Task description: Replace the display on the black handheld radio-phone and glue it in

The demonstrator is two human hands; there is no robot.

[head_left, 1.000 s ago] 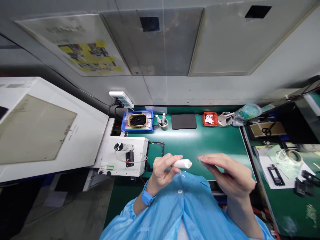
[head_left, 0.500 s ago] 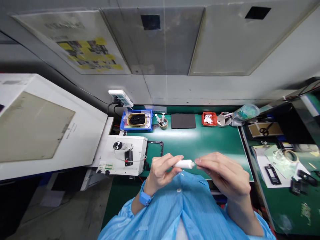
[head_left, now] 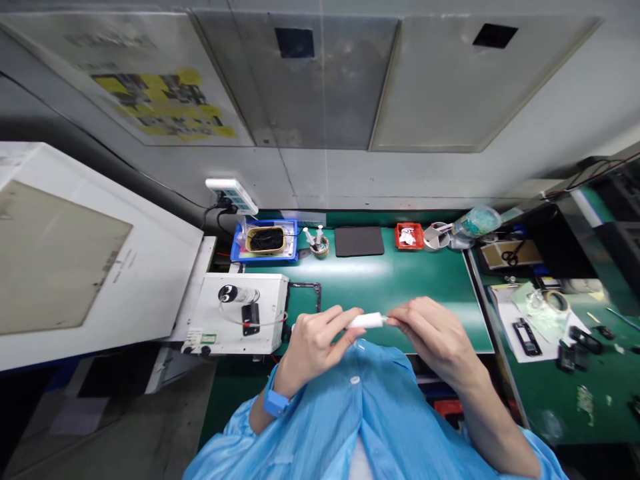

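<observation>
White tube (head_left: 366, 321) held crosswise over near edge of green desk (head_left: 425, 283), pinched in left grip (head_left: 314, 341), tip (head_left: 385, 320) at its end pinched in right grip (head_left: 433, 333), black frame (head_left: 319, 297) just beyond left grip, white machine (head_left: 215, 310) at left, pad (head_left: 359, 241), red tray (head_left: 416, 247), blue tray (head_left: 265, 259) along the back

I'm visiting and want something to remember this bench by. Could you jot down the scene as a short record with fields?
Left hand: holds a white tube
Right hand: closed at the tube's tip; any small part there is unclear
Left wrist: blue band
Sleeves: light blue
Back of bench, left to right: blue tray, dark flat pad, red bin
</observation>
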